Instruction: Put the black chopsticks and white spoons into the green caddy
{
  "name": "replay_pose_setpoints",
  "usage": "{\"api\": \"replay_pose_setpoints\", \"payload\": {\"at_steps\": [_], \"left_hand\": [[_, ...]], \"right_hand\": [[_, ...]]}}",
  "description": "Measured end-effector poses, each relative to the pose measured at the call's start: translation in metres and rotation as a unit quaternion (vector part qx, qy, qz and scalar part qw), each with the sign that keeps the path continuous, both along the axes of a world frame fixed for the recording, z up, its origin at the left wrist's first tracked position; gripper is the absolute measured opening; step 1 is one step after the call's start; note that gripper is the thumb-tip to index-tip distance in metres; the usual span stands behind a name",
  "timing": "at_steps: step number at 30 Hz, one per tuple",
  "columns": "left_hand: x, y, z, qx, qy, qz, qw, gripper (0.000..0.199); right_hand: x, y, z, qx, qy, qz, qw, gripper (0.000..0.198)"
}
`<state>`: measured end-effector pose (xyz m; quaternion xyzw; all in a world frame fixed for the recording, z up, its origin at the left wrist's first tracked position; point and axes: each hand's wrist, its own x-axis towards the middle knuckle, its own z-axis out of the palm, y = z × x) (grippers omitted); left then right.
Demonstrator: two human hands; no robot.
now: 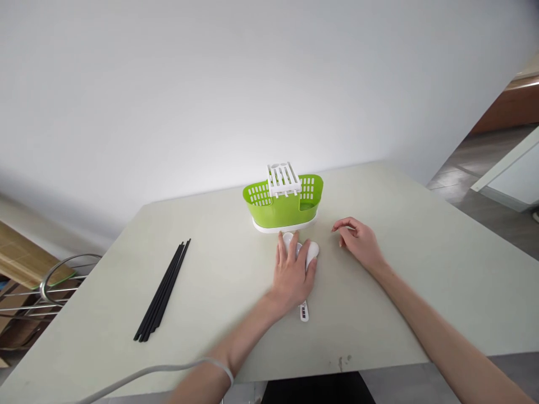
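White spoons lie on the counter near its middle, just in front of the green holder, and the left hand lies flat over them. Their bowls show past the fingertips, and one handle end, with dark marks on it, sticks out toward the near edge from under the heel of the hand. The left hand is spread, palm down, pressing on the spoons rather than curled around them. A pale cable runs along the left forearm to a band at the wrist.

To the right, the right hand rests on the counter, fingers loosely bent and holding nothing, near the spoons but apart from them.

Off to the left, well apart from both hands, a bundle of black chopsticks lies slanted on the counter. Beyond the counter's left edge stands a metal wire rack.

Farther back, the green holder sits on a white base, with slotted walls and a white slotted insert rising from its middle. Behind it is a plain white wall.
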<state>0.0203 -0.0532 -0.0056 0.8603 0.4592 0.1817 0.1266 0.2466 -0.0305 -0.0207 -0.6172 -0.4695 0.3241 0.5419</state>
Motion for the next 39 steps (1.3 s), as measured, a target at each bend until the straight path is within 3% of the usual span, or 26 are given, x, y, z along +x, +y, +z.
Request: {"api": "replay_pose_setpoints", "payload": {"at_steps": [11,20,27,36,39], "left_hand": [[0.052,0.001,-0.01,0.021,-0.006,0.059,0.998,0.051],[0.079,-0.004,-0.011,-0.028,-0.024,0.058,0.998,0.057],[0.082,-0.006,-0.021,-0.027,-0.094,0.047,0.994,0.057],[0.079,-0.008,-0.016,-0.037,-0.107,0.045,0.993,0.052],[0.066,-0.005,-0.008,-0.042,-0.132,0.039,0.99,0.051]], "right_hand": [[-0.002,-0.005,0.005,0.024,-0.063,-0.031,0.997,0.015],[-0.001,-0.007,0.006,0.025,-0.06,-0.062,0.996,0.014],[-0.001,-0.007,0.009,0.02,-0.047,-0.062,0.997,0.013],[0.0,-0.008,0.007,0.01,-0.046,-0.058,0.997,0.014],[0.001,-0.008,0.006,0.007,-0.049,-0.058,0.997,0.015]]}}
